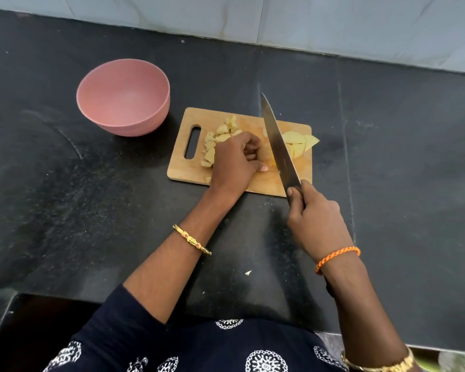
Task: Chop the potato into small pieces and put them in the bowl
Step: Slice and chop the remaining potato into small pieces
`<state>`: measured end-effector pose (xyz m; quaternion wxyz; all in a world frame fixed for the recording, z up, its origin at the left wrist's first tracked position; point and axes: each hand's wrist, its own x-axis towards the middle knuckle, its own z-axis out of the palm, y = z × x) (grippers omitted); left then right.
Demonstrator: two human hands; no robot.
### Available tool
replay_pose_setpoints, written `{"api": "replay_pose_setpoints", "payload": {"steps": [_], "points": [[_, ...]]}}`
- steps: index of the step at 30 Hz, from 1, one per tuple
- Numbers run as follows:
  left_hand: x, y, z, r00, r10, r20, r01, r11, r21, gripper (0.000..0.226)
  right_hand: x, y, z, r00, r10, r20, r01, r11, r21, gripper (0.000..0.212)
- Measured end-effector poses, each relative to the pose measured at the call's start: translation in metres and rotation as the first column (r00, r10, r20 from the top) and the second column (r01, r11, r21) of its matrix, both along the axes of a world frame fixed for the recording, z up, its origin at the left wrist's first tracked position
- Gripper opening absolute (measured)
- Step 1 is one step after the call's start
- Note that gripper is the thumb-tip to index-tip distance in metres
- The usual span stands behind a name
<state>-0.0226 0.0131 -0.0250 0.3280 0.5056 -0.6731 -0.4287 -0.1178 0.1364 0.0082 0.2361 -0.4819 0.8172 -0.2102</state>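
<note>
Head view: left hand (pixel 235 159) fingers curled, pinning potato chunk (pixel 269 159) mid cutting board (pixel 253 183), right hand (pixel 316 220) wrapped around knife (pixel 278 142) handle; suggest keeping fingertips tucked, cutting straight down, then moving diced pieces (pixel 218 138) left into the pink bowl (pixel 124 96).

Black speckled stone desk (pixel 118 210). Lying directly on it: wooden cutting board (pixel 184 167) at centre; pink bowl (pixel 124 100) upright, near the board at its 10 o'clock; small pale scrap (pixel 248 272) at the board's 6 o'clock, well apart.
</note>
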Motion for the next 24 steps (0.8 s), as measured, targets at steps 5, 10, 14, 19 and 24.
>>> {"api": "replay_pose_setpoints", "payload": {"steps": [5,10,14,19,24], "points": [[0.001,0.0,0.002,1.0,0.002,-0.016,-0.002,1.0,0.004,0.055,0.001,-0.001,-0.004,1.0,0.002,-0.026,-0.002,1.0,0.013,0.019],[0.001,0.0,0.001,1.0,-0.001,-0.01,0.001,1.0,-0.006,0.056,0.001,-0.008,-0.004,1.0,-0.005,-0.028,0.007,0.998,0.068,0.021],[0.002,-0.001,0.001,1.0,-0.008,-0.003,0.008,1.0,-0.021,0.053,0.006,-0.013,0.001,0.999,-0.013,-0.042,0.018,0.992,0.125,0.017],[-0.001,0.0,-0.002,1.0,0.017,-0.003,-0.017,0.998,-0.06,0.046,-0.007,-0.016,0.004,0.998,-0.066,-0.005,0.066,0.967,0.247,0.016],[0.003,-0.003,0.003,1.0,0.0,0.011,0.001,1.0,-0.03,0.041,-0.011,-0.014,0.002,0.997,-0.065,0.038,0.055,0.974,0.218,0.02]]}}
